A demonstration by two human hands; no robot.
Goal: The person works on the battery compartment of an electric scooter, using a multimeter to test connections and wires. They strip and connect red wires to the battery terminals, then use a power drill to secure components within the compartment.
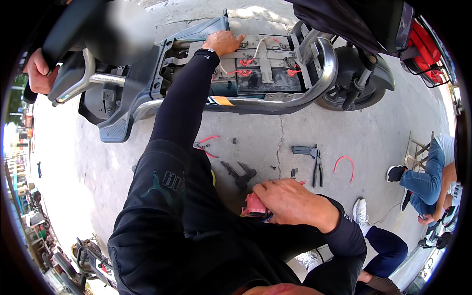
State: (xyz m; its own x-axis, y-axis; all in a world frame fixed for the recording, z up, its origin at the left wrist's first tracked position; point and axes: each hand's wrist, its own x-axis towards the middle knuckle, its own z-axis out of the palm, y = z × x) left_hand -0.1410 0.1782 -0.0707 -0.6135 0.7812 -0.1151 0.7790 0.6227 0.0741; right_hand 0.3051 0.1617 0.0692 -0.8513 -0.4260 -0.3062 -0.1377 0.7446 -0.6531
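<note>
My left hand (pixel 223 43) rests on the far side of the open battery bay of a scooter, its thumb stretched out and its other fingers partly hidden. Under and beside it lie several dark batteries (pixel 270 81) with red-capped terminals, a white cable (pixel 257 48) and a metal strap (pixel 265 64). Close to my body, my right hand (pixel 292 202) is closed around a red boxy thing (pixel 254 206), whose kind I cannot make out. A curved chrome tube (pixel 327 64) borders the bay.
On the concrete lie red-handled pliers (pixel 209 147), a black clamp-like tool (pixel 239 173), black-handled pliers (pixel 318 169) and a red curved cable (pixel 345 160). Another person's hand (pixel 40 71) grips a black part at far left. A seated person (pixel 425 172) is at right.
</note>
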